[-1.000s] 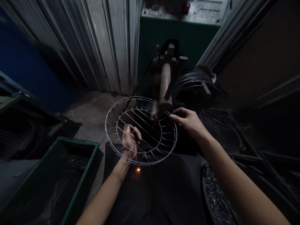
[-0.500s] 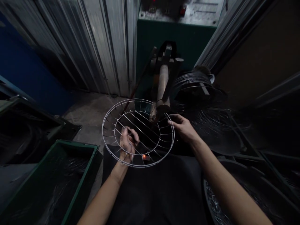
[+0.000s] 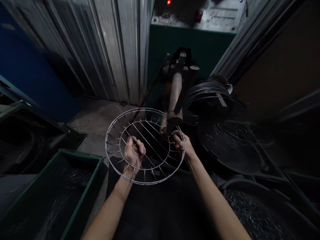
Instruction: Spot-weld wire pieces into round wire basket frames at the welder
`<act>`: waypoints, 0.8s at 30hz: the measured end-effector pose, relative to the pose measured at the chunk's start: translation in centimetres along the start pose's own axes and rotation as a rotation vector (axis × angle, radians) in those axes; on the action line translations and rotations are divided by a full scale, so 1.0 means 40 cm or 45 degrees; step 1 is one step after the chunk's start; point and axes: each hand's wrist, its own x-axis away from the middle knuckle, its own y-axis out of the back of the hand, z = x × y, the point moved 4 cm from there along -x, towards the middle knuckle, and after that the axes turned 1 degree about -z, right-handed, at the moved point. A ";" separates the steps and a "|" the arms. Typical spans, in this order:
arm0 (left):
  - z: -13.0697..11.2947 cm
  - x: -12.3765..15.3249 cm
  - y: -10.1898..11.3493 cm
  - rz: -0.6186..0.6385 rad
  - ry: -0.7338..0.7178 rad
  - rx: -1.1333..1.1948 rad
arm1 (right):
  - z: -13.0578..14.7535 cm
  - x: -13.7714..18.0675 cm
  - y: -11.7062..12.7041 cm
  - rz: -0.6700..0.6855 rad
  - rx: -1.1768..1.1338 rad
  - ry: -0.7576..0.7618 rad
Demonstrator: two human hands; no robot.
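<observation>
A round, shallow wire basket (image 3: 145,183), with an outer rim, short side wires and a smaller ring crossed by straight wires, is held tilted in front of my body. My left hand (image 3: 135,151) is under it, seen through the wires, its fingers curled closed at the bottom wires. At the basket's right side, my right hand (image 3: 181,143) has its fingers bent in at the side wires, below the rim; its fingertips are partly in shadow. Just above that hand, the machine's thick cylindrical arm (image 3: 175,95) ends close over the basket's far right edge.
The green machine (image 3: 165,40) has a panel with a lit red lamp (image 3: 169,2). A wire coil (image 3: 207,88) hangs to its right. Round pans with small metal pieces (image 3: 252,210) stand at right. A green crate (image 3: 80,203) sits at left, before a corrugated metal wall (image 3: 122,50).
My right hand has moved left and down, its fingers now curled below the rim. The basket has shifted slightly left and down in view. The orange glow near its front edge is gone.
</observation>
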 end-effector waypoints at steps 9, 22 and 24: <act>-0.005 -0.021 0.007 -0.023 -0.036 0.020 | 0.003 -0.009 -0.014 -0.024 0.052 0.049; -0.033 0.003 -0.013 0.193 0.085 -0.096 | -0.009 0.052 0.015 -0.183 -0.033 -0.041; -0.029 0.016 -0.008 0.167 0.070 -0.146 | -0.006 0.084 0.034 -0.235 0.011 -0.054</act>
